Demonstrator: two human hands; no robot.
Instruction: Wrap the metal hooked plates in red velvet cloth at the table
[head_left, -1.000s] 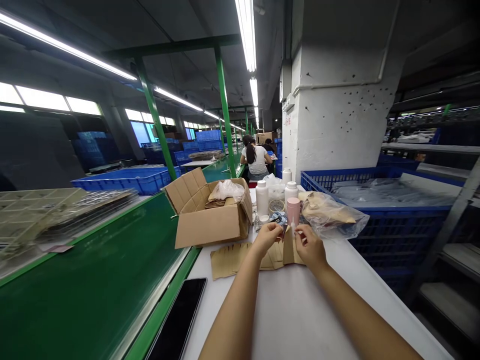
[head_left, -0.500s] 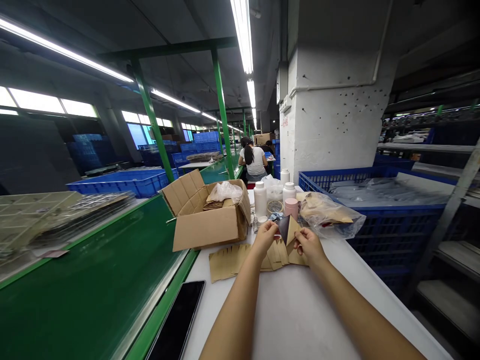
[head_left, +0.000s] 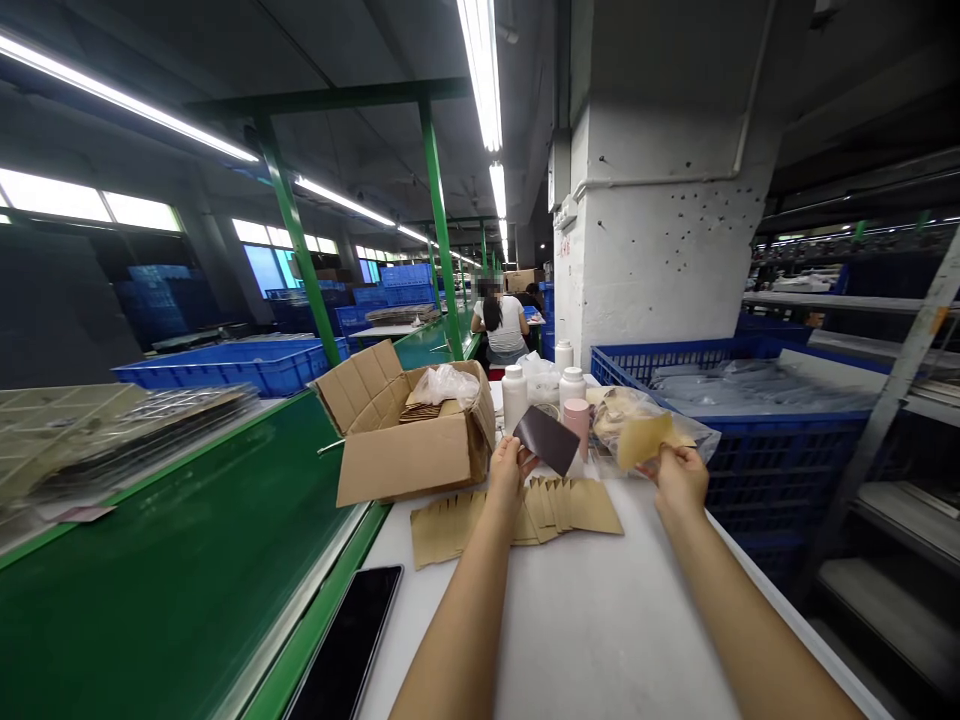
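Observation:
My left hand [head_left: 505,467] pinches a dark flat card [head_left: 547,439] held up above the white table [head_left: 570,620]. Off to the right, my right hand [head_left: 681,476] grips a tan paper sleeve [head_left: 642,439] near a clear plastic bag [head_left: 651,424]. Below and between the hands, several tan paper sleeves [head_left: 517,510] lie fanned out in a row on the table. A pink bottle [head_left: 577,422] stands just behind the dark card.
An open cardboard box [head_left: 405,440] sits at the table's left, beside the green conveyor belt [head_left: 172,570]. White bottles [head_left: 514,396] stand behind. A black phone [head_left: 343,650] lies at the near left edge. Blue crates [head_left: 750,400] are on the right. A person sits farther down the line [head_left: 501,322].
My hands have moved apart: the dark card has come out of the tan sleeve, the left hand keeping the card and the right hand carrying the sleeve to the right.

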